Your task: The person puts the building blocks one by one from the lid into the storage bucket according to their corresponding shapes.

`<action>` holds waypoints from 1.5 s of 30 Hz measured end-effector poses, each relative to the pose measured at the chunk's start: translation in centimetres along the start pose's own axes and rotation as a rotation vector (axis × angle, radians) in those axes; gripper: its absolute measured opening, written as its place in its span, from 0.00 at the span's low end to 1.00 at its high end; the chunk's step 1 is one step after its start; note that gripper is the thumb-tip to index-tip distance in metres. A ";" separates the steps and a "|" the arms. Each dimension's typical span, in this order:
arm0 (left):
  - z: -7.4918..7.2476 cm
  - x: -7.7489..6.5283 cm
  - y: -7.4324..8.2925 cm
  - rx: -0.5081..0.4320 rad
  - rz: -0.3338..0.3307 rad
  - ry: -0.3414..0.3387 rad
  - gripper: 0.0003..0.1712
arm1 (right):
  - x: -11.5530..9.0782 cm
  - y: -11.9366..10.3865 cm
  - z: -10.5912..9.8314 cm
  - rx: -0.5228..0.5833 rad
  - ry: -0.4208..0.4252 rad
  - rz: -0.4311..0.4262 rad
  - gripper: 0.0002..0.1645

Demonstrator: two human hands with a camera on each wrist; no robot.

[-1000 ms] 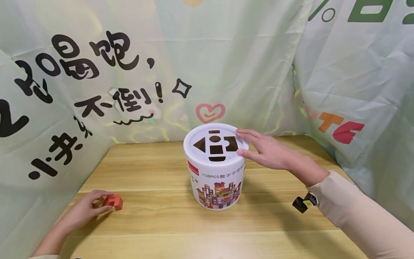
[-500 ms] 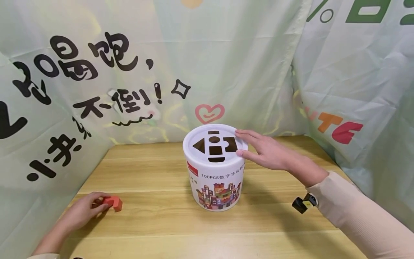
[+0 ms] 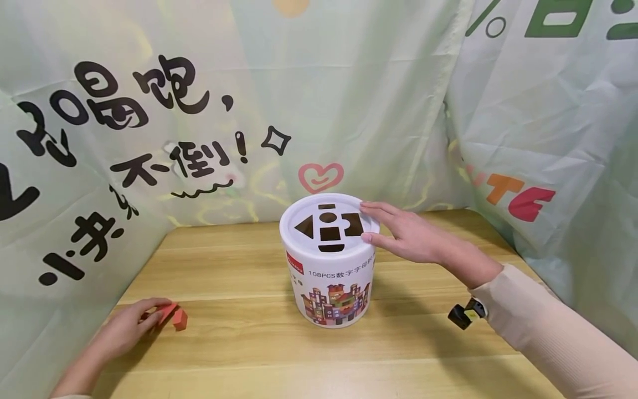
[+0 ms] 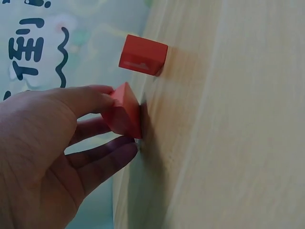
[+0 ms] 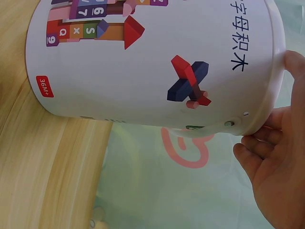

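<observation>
My left hand (image 3: 124, 327), low on the left in the head view, pinches a red wedge-like block (image 4: 125, 112) between thumb and fingers, close to the tabletop. Just beyond its fingertips a second red block (image 4: 143, 55), boxy with a faint pale mark, lies apart from it on the table. A white block bucket (image 3: 334, 288) stands upright mid-table, its lid (image 3: 305, 211) cut with shaped holes. On the lid's right rim rests my right hand (image 3: 411, 235), thumb and fingers spread and fairly straight. In the right wrist view some fingertips touch the rim's side.
The wooden table (image 3: 239, 343) meets printed fabric walls (image 3: 379, 111) at the back and both sides. Strapped at the right sleeve cuff is a small black device (image 3: 466, 314).
At the left, the two red blocks sat together; now a gap shows between them, with the pinched one tilted. My right hand stays on the lid, and the head view shifts slightly.
</observation>
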State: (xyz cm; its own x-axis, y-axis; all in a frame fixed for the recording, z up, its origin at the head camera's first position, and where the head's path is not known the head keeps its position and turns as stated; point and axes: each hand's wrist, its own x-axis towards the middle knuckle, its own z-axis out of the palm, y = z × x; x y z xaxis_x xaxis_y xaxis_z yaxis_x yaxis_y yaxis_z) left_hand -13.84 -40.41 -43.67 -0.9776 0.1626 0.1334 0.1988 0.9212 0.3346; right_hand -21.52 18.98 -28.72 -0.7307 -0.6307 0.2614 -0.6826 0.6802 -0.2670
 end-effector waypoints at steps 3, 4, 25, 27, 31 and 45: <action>0.1 0.0 -0.1 -0.018 -0.026 -0.006 0.16 | 0.0 -0.1 0.0 0.000 0.001 -0.003 0.44; 0.0 0.1 -0.1 -0.031 -0.036 -0.013 0.17 | 0.0 -0.1 0.0 0.001 0.001 -0.003 0.44; -2.6 1.2 2.3 -0.069 -0.061 0.118 0.22 | 0.0 -0.1 0.0 0.002 -0.005 0.009 0.44; -3.2 1.5 3.0 -0.064 -0.051 0.132 0.22 | 0.0 -0.1 0.0 0.001 -0.003 0.005 0.44; -4.1 2.0 4.7 -0.071 -0.045 0.129 0.20 | 0.0 0.0 0.0 0.005 0.002 -0.005 0.44; -6.2 4.1 10.8 -0.093 0.124 0.113 0.26 | 0.0 0.0 0.1 0.009 0.000 0.002 0.44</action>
State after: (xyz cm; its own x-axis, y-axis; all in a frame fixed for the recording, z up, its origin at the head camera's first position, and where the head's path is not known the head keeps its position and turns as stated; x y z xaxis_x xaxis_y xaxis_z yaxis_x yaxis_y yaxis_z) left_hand -15.29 -32.01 -33.78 -0.9323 0.2274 0.2812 0.3280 0.8592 0.3927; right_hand -21.50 18.91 -28.77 -0.7318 -0.6295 0.2611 -0.6815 0.6778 -0.2759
